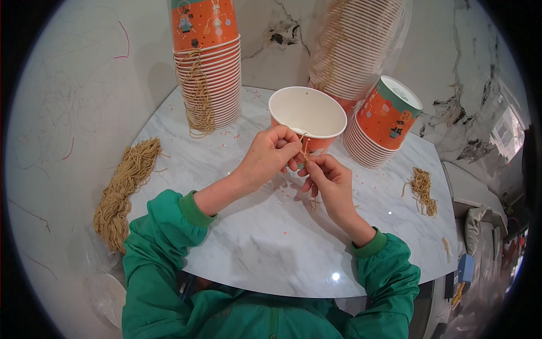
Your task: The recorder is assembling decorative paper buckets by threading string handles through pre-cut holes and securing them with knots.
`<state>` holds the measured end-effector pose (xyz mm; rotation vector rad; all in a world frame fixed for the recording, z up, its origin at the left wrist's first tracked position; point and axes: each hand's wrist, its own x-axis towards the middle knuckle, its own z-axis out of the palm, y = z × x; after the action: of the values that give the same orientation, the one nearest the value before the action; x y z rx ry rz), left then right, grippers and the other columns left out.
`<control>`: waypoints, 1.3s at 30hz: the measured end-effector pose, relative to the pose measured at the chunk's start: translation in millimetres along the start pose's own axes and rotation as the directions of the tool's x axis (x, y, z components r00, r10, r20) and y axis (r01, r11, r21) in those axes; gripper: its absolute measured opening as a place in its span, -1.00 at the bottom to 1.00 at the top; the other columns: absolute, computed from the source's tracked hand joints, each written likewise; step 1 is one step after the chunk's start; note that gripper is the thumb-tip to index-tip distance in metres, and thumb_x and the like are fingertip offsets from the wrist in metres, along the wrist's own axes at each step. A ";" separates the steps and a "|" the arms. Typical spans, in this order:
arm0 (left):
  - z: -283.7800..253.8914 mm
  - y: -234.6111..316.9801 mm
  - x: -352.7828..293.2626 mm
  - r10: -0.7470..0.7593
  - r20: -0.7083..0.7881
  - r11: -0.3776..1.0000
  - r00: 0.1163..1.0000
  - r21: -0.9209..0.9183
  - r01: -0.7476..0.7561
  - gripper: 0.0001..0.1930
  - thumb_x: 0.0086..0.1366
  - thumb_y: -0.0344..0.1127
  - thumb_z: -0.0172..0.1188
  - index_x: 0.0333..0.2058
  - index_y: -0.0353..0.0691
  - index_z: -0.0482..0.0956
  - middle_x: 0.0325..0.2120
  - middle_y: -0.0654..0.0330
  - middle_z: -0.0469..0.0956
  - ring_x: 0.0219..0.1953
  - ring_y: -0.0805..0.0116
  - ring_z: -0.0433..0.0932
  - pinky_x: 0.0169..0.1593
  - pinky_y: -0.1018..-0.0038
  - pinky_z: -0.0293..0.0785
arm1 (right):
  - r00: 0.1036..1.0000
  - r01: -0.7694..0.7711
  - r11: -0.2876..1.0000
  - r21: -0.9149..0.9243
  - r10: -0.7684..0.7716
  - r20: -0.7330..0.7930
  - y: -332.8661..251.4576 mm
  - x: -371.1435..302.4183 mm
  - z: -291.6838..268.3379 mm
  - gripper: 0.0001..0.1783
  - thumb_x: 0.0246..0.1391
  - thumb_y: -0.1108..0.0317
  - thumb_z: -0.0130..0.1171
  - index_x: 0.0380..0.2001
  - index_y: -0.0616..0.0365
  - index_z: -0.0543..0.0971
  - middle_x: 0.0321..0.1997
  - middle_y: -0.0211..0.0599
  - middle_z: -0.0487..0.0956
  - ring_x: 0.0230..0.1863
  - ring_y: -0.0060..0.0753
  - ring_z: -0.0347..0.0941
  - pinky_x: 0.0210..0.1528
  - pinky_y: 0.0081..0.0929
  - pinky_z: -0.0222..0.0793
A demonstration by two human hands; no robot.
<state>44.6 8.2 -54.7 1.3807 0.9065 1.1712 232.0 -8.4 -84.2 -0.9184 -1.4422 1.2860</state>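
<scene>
An orange paper bucket [307, 110] with a white inside stands upright on the marble-patterned table, just beyond my hands. A thin tan string [305, 146] runs by its near rim and down between my fingers. My left hand [272, 151] pinches the string close to the rim. Slightly lower and to the right, my right hand [330, 179] is closed on the same string, and a loose end hangs below it. Whether the string passes through the bucket's near wall is hidden by my fingers. A small dark hole shows in the far wall.
At the back left, a tall stack of nested buckets [223, 85] has tan strings [197, 104] hanging down it. A plastic-wrapped stack [361, 45] and a shorter upside-down stack [379, 121] stand at the back right. String bundles lie left [127, 192] and right [423, 192].
</scene>
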 end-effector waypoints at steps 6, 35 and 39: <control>-1.3 0.5 -0.8 0.002 0.007 1.000 1.000 -0.001 -0.002 -0.88 0.39 -0.32 0.11 -0.30 -0.23 0.51 -0.44 0.26 0.63 -0.51 0.61 0.51 -0.46 0.64 0.40 | 0.999 0.043 0.998 -0.053 -0.044 -0.031 -4.2 -0.7 2.8 -0.77 0.30 0.32 0.12 -0.09 0.25 0.57 -0.34 -0.33 0.65 -0.51 -0.64 0.53 -0.58 -0.73 0.29; 5.0 -19.3 -6.1 0.156 -0.014 0.988 0.988 0.013 -0.156 -0.84 0.34 -0.34 0.22 -0.21 -0.31 0.66 -0.41 0.32 0.61 -0.38 0.63 0.51 -0.31 0.63 0.39 | 0.945 -0.319 0.855 0.409 0.254 0.207 -4.7 5.7 1.3 -0.71 0.38 0.16 0.04 -0.18 0.17 0.59 -0.56 -0.34 0.60 -0.68 -0.71 0.36 -0.64 -0.75 0.15; 6.6 -21.8 -10.2 0.170 -0.022 0.985 0.985 0.021 -0.169 -0.83 0.35 -0.32 0.22 -0.21 -0.30 0.65 -0.35 0.31 0.63 -0.32 0.61 0.52 -0.27 0.63 0.41 | 0.947 -0.313 0.856 0.411 0.247 0.205 -2.9 2.9 -2.8 -0.66 0.40 0.13 -0.02 -0.15 0.18 0.59 -0.54 -0.30 0.61 -0.66 -0.68 0.37 -0.63 -0.74 0.16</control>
<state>50.5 0.1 -77.5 1.4847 0.8309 1.3127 234.2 -5.4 -80.9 -0.7528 -1.0732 1.8416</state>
